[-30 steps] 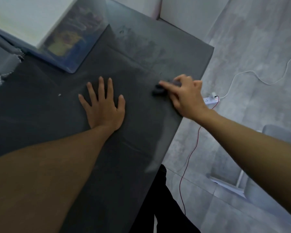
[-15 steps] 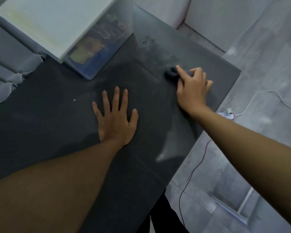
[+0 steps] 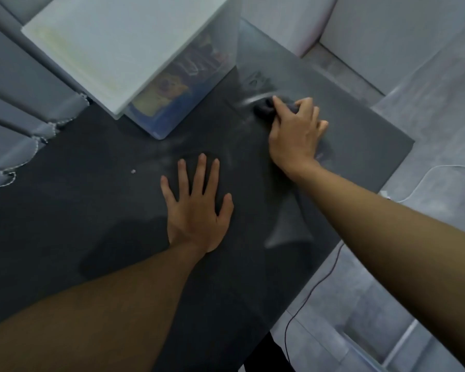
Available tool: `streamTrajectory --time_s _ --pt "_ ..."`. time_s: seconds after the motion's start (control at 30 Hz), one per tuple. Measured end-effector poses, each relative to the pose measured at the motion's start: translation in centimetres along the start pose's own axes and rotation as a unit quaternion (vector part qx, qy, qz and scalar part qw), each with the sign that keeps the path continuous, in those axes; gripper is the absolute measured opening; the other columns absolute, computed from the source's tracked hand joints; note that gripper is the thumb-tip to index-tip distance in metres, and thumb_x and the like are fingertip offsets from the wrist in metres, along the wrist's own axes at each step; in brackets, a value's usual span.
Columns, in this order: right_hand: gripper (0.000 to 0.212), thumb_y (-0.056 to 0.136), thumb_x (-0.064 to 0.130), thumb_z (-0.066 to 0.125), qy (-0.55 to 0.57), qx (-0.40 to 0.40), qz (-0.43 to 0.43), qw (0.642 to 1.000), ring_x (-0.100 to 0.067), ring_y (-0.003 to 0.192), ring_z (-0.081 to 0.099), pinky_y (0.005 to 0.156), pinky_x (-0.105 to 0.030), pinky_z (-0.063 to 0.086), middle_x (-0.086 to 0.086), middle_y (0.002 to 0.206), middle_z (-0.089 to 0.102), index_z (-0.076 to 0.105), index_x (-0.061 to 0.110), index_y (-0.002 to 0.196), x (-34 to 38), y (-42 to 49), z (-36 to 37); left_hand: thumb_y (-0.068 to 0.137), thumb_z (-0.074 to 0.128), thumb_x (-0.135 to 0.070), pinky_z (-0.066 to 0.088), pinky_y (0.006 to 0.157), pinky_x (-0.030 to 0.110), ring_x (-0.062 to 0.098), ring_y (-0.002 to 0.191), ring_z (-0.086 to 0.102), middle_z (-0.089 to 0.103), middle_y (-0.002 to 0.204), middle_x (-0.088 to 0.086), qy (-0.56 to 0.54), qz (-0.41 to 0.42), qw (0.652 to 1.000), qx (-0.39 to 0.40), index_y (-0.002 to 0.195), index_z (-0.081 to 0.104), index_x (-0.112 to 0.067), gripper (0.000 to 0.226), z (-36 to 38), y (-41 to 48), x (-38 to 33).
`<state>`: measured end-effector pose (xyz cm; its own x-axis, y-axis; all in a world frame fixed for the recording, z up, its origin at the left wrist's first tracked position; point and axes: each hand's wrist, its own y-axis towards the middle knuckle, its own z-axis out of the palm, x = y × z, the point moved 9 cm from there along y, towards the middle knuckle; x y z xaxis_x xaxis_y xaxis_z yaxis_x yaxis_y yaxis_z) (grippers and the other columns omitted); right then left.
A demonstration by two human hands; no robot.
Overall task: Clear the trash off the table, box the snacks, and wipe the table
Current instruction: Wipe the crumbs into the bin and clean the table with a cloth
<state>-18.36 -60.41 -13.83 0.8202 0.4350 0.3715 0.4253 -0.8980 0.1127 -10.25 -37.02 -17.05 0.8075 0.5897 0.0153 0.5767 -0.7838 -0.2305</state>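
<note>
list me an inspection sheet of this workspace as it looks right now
surface: dark table, pale streaks beside the cloth
job's things: dark cloth on the table under the right hand; clear box with its white lid on, snack packets visible inside
clutter: one small pale crumb on the table, left of the left hand
grippers: left hand flat on the table, fingers spread; right hand grips the cloth
cables: white cable and thin dark cable on the floor
surroundings: grey floor, grey curtain at left
</note>
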Motion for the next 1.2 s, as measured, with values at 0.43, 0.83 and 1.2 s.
streamTrajectory --time_s 0.43,0.83,1.2 --pt "0.042 0.094 0.024 0.046 -0.019 0.034 -0.084 0.996 -0.034 0.107 0.046 0.087 -0.044 0.031 -0.011 0.118 0.048 0.054 0.036 0.134 6.4 3.9 2.5 0.098 0.014 -0.060 0.004 0.118 0.066 0.033 0.154 -0.008 -0.008 0.168 -0.001 -0.004 0.004 1.000 0.006 0.160 -0.005 -0.027 0.073 -0.2 0.1 0.1" --pt "0.044 0.092 0.021 0.046 -0.054 0.042 -0.068 0.995 -0.036 0.112 0.044 0.088 -0.045 0.030 -0.013 0.126 0.047 0.053 0.034 0.134 7.7 4.7 3.1 0.098 0.019 -0.058 0.006 0.118 0.066 0.034 0.154 -0.004 -0.003 0.169 -0.001 0.002 0.008 1.000 0.007 0.161 0.003 -0.025 0.072 -0.4 0.1 0.1" --pt "0.041 0.096 0.027 0.048 -0.029 0.039 -0.139 0.989 -0.034 0.106 0.046 0.087 -0.044 0.030 -0.009 0.116 0.050 0.057 0.043 0.132 3.3 4.9 1.0 0.098 0.015 -0.059 0.003 0.119 0.065 0.032 0.154 -0.009 -0.007 0.169 -0.003 -0.004 0.002 1.000 0.007 0.160 -0.002 -0.027 0.072 -0.1 0.2 0.2"
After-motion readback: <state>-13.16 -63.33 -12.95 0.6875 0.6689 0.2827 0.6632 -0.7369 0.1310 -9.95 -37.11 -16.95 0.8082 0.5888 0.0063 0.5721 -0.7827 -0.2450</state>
